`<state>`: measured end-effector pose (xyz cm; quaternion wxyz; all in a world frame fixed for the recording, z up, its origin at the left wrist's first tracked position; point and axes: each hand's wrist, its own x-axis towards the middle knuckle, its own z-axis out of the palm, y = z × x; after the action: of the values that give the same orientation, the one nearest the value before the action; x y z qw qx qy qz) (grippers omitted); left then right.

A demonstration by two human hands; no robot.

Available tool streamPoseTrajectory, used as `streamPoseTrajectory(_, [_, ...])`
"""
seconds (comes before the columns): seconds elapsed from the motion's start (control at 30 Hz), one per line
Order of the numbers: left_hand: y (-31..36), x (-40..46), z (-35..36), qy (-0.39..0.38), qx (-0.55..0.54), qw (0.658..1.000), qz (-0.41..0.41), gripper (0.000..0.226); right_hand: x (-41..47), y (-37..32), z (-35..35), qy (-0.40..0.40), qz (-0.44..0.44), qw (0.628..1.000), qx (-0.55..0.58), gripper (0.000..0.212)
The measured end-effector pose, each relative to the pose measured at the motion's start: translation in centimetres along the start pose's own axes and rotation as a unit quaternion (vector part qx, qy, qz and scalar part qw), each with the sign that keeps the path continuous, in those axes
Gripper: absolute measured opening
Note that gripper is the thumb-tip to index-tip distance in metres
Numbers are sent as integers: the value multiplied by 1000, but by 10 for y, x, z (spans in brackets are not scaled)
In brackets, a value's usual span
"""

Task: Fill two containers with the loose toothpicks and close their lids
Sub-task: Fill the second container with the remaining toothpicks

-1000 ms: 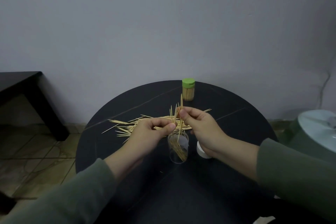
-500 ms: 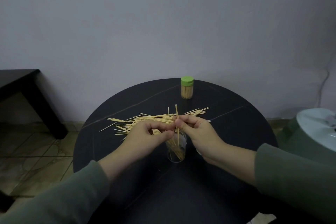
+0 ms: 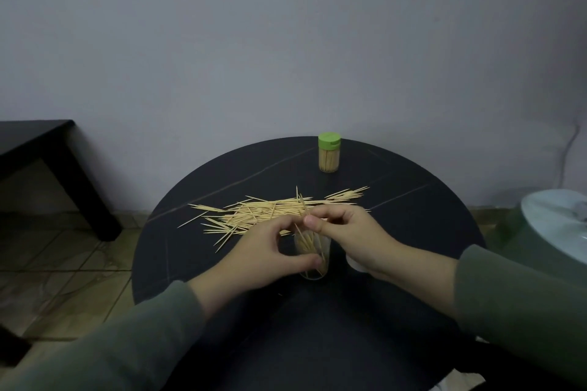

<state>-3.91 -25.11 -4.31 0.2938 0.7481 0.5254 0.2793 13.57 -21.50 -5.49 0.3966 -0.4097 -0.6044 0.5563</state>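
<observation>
Toothpicks, thin pale wooden ones, lie loose in one scattered pile on the round black table, most with their long axis running left to right. Near the pile stands one clear plastic container, upright and open, with some sticks leaning inside. The left hand curls around its left side, thumb on the wall. The right hand pinches a few toothpicks above the mouth, points tilted up and far. One green-lidded container, full and closed, stands upright at the far edge. One white lid lies under the right wrist.
</observation>
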Motion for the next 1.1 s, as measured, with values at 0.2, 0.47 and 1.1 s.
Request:
streamPoseTrajectory(0.2, [-1, 4, -2, 9, 0, 1000, -13, 46, -3, -7, -16, -23, -29, 986, -162, 16])
streamPoseTrajectory(0.47, [-1, 4, -2, 5, 9, 1000, -12, 49, 2, -24, -23, -6, -123, 945, -303, 12])
streamPoseTrajectory(1.1, [-4, 6, -4, -14, -27, 999, -13, 41, 12, -23, -26, -100, -361, 753, -541, 32])
